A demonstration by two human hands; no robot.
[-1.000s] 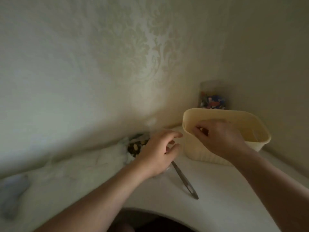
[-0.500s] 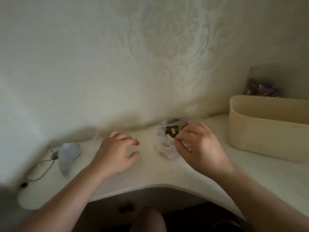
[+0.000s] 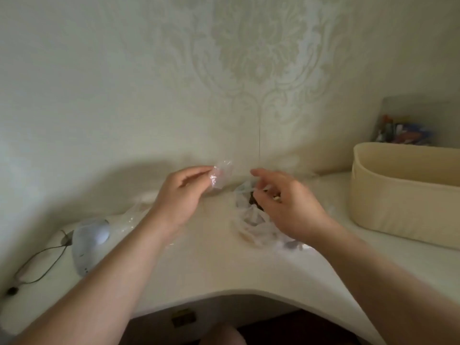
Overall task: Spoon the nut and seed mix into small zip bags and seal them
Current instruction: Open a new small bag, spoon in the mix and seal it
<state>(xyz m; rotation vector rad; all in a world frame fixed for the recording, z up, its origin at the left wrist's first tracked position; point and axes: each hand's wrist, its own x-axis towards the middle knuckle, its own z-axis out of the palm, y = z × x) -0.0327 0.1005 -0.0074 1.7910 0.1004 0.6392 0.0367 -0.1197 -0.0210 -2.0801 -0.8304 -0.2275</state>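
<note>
Step in hand, by judgement: taking up an empty small zip bag (image 3: 220, 176) ahead of filling. The left hand (image 3: 183, 192) pinches the bag's edge between thumb and fingertips and holds it raised off the table (image 3: 224, 265), in front of the wall. The right hand (image 3: 286, 204) hovers at 3 o'clock of the bag, fingers loosely spread, gripping nothing that can be made out; it stands over the crumpled plastic bag of nut and seed mix (image 3: 254, 210), which lies on the table at centre with dark contents showing at its mouth. No spoon is in view.

Next move calls for both hands to part the zip mouth, then a spoon to be fetched; the film is thin and likely to cling.

Against half a second earlier: the left hand, then low at the table with no bag lifted, now holds the bag up; the right hand has opened and lifted slightly from the mix bag.

Also present: a beige basket (image 3: 403, 192) at 3 o'clock, a white device with cable (image 3: 89, 242) at 9 o'clock.
</note>
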